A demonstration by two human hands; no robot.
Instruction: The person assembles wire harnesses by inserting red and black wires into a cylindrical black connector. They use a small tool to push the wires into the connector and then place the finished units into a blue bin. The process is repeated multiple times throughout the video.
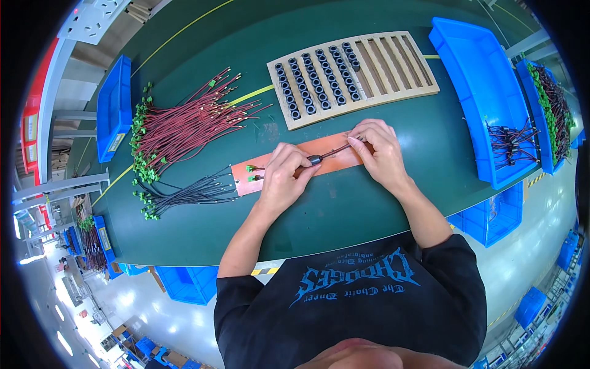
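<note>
Green table [344, 212], dark, smooth top, near edge running close in front of the person's torso. Bare surface between that edge and the long flat orange plate [345, 162]; more bare surface right of the plate, up to the long blue plastic bin [482, 80]. Tighter on the far side: pale wooden slotted rack [399, 95] sits just beyond the plate, its left slots filled with short black cylinders [320, 82], right slots bare.

Left hand [284, 175] grasps a short black sleeve-like cylinder [315, 160] over the middle of the plate, between thumb and fingers. Right hand [380, 150] pinches the thin dark-red wires [335, 151] that run out of it. Small green connectors [251, 168] lie on the plate's left end.

Left side crowded: spread of red wires with green ends [190, 123]; bunch of black wires with green ends [190, 189], tips reaching the plate's left edge. Small blue plastic bin [115, 101] stands past them. Long bin holds dark wire assemblies [513, 144] at its near end; narrower blue bin [557, 167] beside it, full of green-ended wires.

Writing: blue lettering on the black T-shirt [350, 320]; pale label on the small bin, too small to read.
</note>
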